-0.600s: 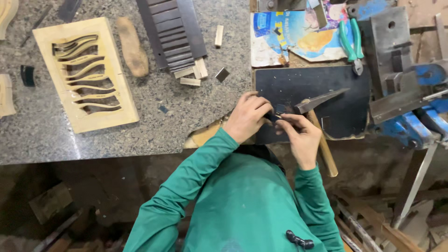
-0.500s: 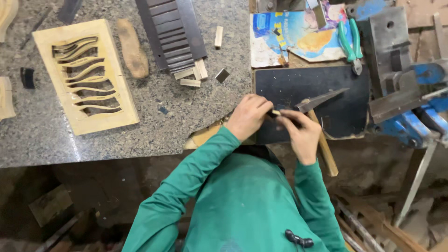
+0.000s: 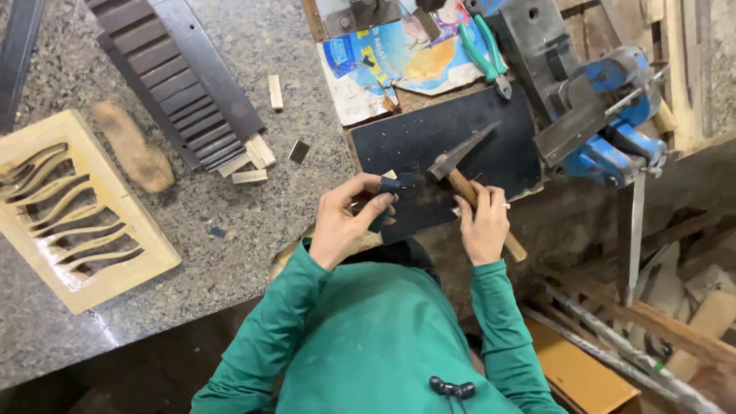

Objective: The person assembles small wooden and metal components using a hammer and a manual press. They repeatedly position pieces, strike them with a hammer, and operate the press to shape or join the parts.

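The left hand (image 3: 345, 222) pinches a small dark block (image 3: 389, 186) between thumb and fingertips, over the black mat (image 3: 491, 146). Just right of it, the right hand (image 3: 483, 226) is wrapped around a hammer (image 3: 460, 172), apparently at its wooden handle, head resting on the mat. A blue vise (image 3: 606, 115) stands beyond; the granite tabletop (image 3: 253, 230) lies left.

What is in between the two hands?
In the head view, a bare strip of the black mat lies between the left hand, which holds a small dark piece, and the right hand, which grips the hammer.
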